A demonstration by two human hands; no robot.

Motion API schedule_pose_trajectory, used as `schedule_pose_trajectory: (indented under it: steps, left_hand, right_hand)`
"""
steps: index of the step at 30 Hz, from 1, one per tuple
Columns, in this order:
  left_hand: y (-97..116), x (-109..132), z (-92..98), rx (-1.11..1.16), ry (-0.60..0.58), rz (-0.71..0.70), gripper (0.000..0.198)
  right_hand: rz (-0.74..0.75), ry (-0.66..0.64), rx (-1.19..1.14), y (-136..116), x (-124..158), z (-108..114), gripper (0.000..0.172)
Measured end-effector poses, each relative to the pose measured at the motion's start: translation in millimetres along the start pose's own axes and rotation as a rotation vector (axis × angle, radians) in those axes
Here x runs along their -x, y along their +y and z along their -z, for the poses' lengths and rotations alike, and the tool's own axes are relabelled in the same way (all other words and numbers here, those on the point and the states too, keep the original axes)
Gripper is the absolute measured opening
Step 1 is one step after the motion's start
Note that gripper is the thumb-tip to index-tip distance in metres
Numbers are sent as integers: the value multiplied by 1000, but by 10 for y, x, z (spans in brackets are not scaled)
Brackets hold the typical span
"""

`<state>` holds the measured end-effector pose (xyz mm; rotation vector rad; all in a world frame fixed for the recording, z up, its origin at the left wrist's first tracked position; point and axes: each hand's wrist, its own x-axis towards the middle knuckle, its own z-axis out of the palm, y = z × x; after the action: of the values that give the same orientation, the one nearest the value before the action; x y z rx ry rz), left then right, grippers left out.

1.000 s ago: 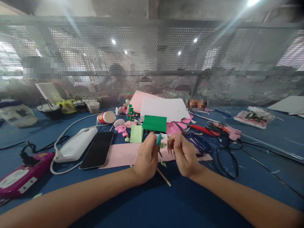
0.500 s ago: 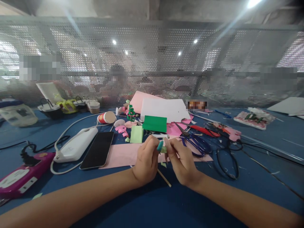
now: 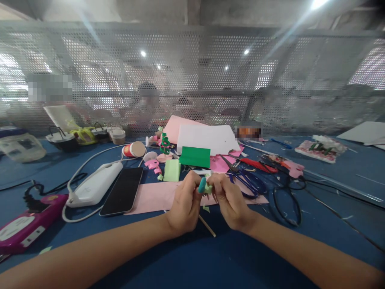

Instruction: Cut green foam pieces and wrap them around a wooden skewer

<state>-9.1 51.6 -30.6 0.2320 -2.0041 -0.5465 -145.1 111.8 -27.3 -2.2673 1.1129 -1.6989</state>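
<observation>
My left hand (image 3: pixel 185 202) and my right hand (image 3: pixel 233 200) meet above a pink paper strip (image 3: pixel 155 196). Both have their fingers pinched on a small light green paper piece (image 3: pixel 207 188). A teal patch (image 3: pixel 202 185) shows at the left thumb's tip; whether it is a nail or a cover I cannot tell. Fingers hide part of the green piece. Under the hands lie a thin wooden stick (image 3: pixel 207 225) and a light green scrap (image 3: pixel 206 208). Blue-handled scissors (image 3: pixel 248 182) rest just beyond my right hand.
A black phone (image 3: pixel 123 190), white power bank (image 3: pixel 96 184) and purple power strip (image 3: pixel 33 222) lie left. Light green paper (image 3: pixel 172 170), dark green paper (image 3: pixel 195 157) and white sheets (image 3: pixel 207 136) lie ahead. Red-handled pliers (image 3: pixel 258 165), a pink glue gun (image 3: pixel 293 168) and cables are right.
The light green piece shows more between my fingertips, which have shifted slightly on it. Both hands stay close together in nearly the same place.
</observation>
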Motion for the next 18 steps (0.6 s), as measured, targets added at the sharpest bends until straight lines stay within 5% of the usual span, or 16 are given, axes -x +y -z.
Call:
schedule_pose_trajectory:
  steps: [18]
  left_hand:
    - [23,3,30,20,-30,-77,19]
  right_hand:
    - [44,-54,-78,10,-55,54,15]
